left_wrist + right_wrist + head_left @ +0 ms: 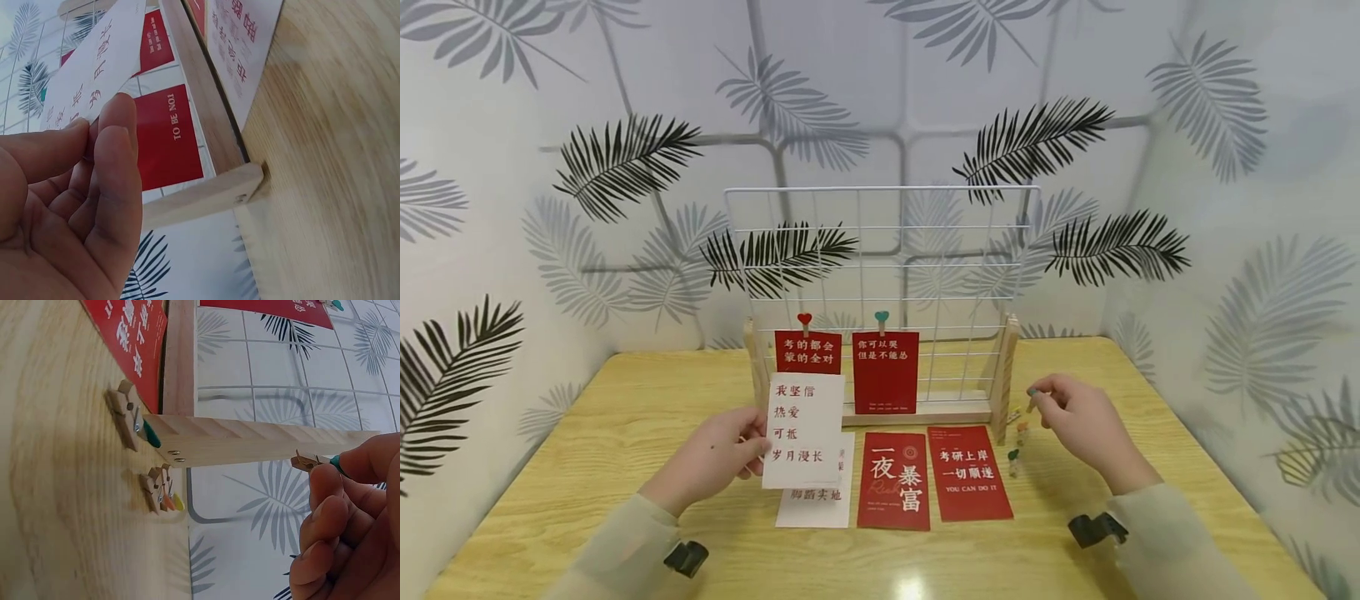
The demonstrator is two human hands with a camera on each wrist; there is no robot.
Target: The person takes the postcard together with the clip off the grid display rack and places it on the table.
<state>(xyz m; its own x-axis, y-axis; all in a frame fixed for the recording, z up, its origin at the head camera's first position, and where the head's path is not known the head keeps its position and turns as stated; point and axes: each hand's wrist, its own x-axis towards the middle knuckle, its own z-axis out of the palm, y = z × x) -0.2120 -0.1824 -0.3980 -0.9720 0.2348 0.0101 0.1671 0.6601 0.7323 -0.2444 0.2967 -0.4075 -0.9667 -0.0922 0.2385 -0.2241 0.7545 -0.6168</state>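
Note:
My left hand (730, 450) pinches the edge of a white card (805, 429) with red characters, held up in front of the wire grid (940, 283). Part of a red card (808, 350) on the grid is hidden behind it. Between thumb and fingertips of my right hand (1078, 425) is a small wooden clothespin (307, 461) with a teal top, right of the grid's wooden post. Two red cards hang on the grid, one under a red heart clip (805, 320), the other (886, 375) under a teal heart clip (882, 317).
On the table lie a second white card (812, 512), partly covered in view by the raised one, and two red cards (892, 482) (972, 473). Several clothespins (128, 415) lie by the right foot of the wooden stand (1006, 375). Leaf-patterned walls enclose the table.

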